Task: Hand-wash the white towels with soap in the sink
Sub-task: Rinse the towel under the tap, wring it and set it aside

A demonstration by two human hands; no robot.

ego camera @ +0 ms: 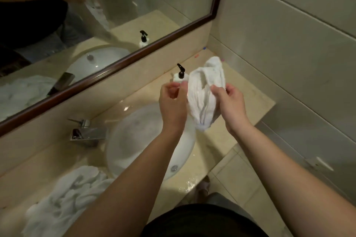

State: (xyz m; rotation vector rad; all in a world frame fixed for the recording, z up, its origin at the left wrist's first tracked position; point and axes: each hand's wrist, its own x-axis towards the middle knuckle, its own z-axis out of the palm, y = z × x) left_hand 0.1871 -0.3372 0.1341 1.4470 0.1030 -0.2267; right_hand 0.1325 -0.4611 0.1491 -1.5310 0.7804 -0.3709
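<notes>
I hold a bunched white towel (205, 92) up above the right rim of the round white sink (134, 140). My left hand (172, 100) pinches its left edge with thumb and fingers. My right hand (230, 102) grips its right side, and the towel's lower end hangs between my wrists. A soap pump bottle (180, 77) with a black head stands on the counter just behind my left hand, partly hidden. A heap of white towels (65, 198) lies on the counter left of the sink.
A chrome tap (87, 133) sits at the sink's left side. The beige counter (248, 102) is wet near its front edge. A dark-framed mirror (115, 63) runs along the back. Tiled wall stands to the right, floor below.
</notes>
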